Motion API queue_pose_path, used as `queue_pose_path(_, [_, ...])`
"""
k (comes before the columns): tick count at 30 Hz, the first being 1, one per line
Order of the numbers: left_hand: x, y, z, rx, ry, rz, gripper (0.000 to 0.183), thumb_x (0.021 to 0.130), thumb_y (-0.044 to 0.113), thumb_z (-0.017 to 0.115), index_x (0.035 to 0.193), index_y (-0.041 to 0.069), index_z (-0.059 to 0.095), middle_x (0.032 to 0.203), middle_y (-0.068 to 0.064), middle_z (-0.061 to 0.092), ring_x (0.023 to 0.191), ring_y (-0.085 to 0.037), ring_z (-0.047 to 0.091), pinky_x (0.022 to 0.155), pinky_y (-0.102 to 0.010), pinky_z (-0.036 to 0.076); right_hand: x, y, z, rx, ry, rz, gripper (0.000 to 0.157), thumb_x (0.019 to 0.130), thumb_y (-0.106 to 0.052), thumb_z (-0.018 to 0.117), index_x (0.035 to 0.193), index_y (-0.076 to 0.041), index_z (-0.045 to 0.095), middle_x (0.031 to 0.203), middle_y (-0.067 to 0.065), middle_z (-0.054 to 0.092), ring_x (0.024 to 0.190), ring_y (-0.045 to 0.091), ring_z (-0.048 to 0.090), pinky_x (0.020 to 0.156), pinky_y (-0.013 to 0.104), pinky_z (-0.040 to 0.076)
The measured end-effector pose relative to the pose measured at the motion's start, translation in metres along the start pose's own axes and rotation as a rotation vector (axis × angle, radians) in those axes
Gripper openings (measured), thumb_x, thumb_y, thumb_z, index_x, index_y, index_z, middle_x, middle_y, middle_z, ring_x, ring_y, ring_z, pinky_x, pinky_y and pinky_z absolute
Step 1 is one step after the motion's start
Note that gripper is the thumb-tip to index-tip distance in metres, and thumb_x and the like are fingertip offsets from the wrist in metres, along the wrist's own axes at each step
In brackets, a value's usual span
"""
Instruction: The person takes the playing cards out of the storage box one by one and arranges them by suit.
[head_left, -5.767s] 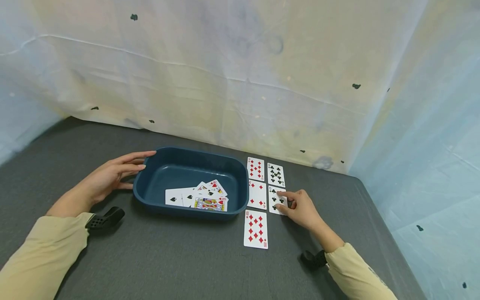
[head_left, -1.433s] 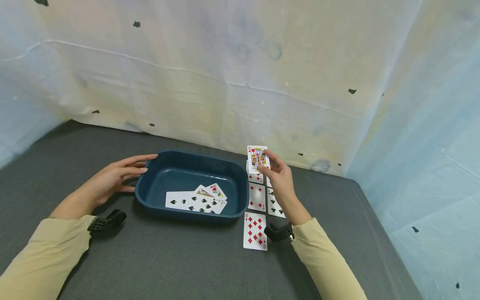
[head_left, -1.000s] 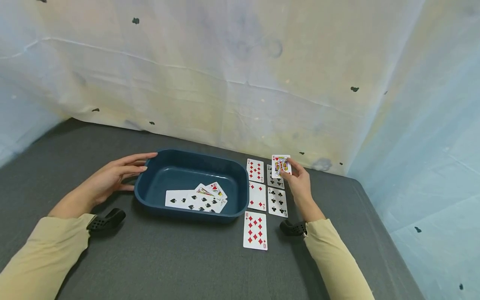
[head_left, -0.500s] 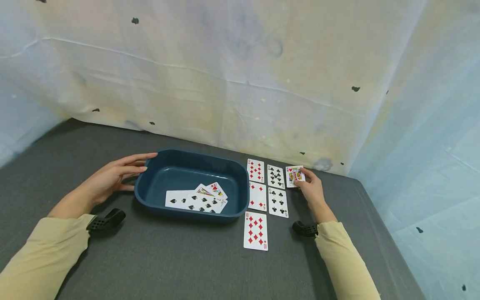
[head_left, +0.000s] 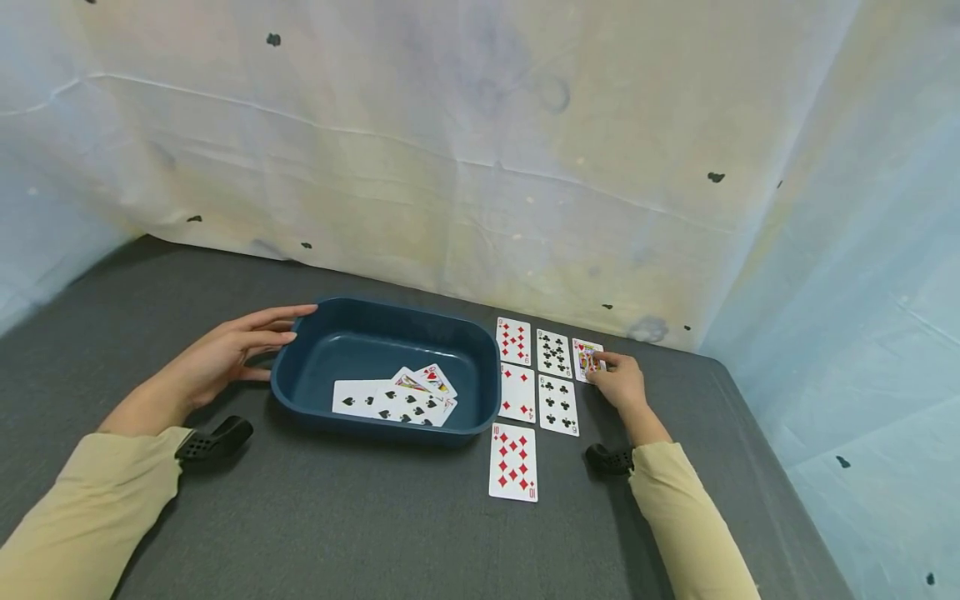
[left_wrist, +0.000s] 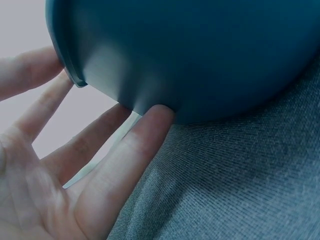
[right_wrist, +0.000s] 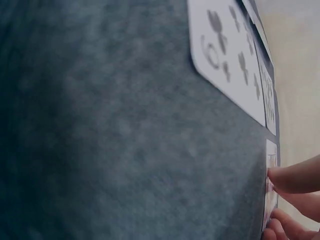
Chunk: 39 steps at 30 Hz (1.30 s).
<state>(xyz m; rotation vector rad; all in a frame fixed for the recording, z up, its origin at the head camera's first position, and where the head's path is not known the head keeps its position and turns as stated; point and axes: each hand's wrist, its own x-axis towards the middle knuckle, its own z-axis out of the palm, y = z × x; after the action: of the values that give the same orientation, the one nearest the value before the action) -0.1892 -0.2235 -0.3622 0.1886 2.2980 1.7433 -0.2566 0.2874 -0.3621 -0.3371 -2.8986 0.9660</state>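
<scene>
Nearest: 2 pale sleeves [head_left: 97,500] at lower left and lower right; a 10 of diamonds [head_left: 513,463] lies right of lower centre. Mid-frame: blue tray [head_left: 375,346], a card pile [head_left: 397,404] overlapping inside. Left hand [head_left: 213,358] at the tray's left end, fingers spread, touching its wall without wrapping round it. Right of centre: a 4 of diamonds [head_left: 519,390], left edge cut off by the tray rim, which crowds that column; a 6 of clubs [head_left: 558,405] beside it. Right hand [head_left: 621,382]: thumb and index tips on a red court card [head_left: 583,354], right end of the far row; pinching or only pressing, cannot tell. Judged step: squaring that card beside a club card [head_left: 553,352]. Next move probably calls for lifting fingertips without dragging it. Farthest: cloth backdrop [head_left: 420,158], close behind the row.
</scene>
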Motion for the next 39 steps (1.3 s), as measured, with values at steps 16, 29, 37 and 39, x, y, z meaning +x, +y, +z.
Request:
queue_pose_path(16, [0.000,0.001,0.001,-0.020,0.001,-0.006,0.063,0.099,0.040,0.051,0.153,0.021,0.025,0.159,-0.015,0.016,0.137,-0.044,0.030,0.091,-0.053,0.049,-0.013,-0.027,0.010,0.330,0.114,-0.077,0.040,0.087,-0.015,0.061,0.124,-0.003,0.062,0.141,0.019,0.047,0.131,0.035,0.041,0.101,0.050,0.039])
queue_pose_path(29, [0.000,0.001,0.000,-0.012,-0.004,-0.004,0.063,0.098,0.040,0.052,0.153,0.022,0.026,0.159,-0.014,0.017,0.138,-0.042,0.029,0.092,-0.054,0.048,-0.046,-0.098,0.025,0.665,-0.011,-0.143,0.035,0.088,-0.011,0.066,0.122,-0.004,0.063,0.133,0.008,0.051,0.129,0.028,0.042,0.101,0.043,0.036])
queue_pose_path(37, [-0.001,0.000,0.000,-0.011,-0.005,-0.001,0.062,0.098,0.040,0.051,0.153,0.022,0.026,0.159,-0.015,0.017,0.138,-0.042,0.029,0.091,-0.053,0.048,-0.067,-0.132,0.036,0.728,-0.081,-0.260,0.034,0.086,-0.011,0.067,0.119,-0.004,0.065,0.126,0.008,0.057,0.124,0.030,0.045,0.099,0.044,0.037])
queue_pose_path(39, [-0.001,0.000,0.000,-0.013,-0.006,0.000,0.062,0.098,0.040,0.051,0.153,0.023,0.026,0.159,-0.015,0.017,0.138,-0.042,0.029,0.091,-0.052,0.048,-0.070,-0.137,0.040,0.734,-0.093,-0.281,0.033,0.085,-0.010,0.067,0.118,-0.003,0.065,0.124,0.008,0.058,0.121,0.028,0.047,0.098,0.044,0.038])
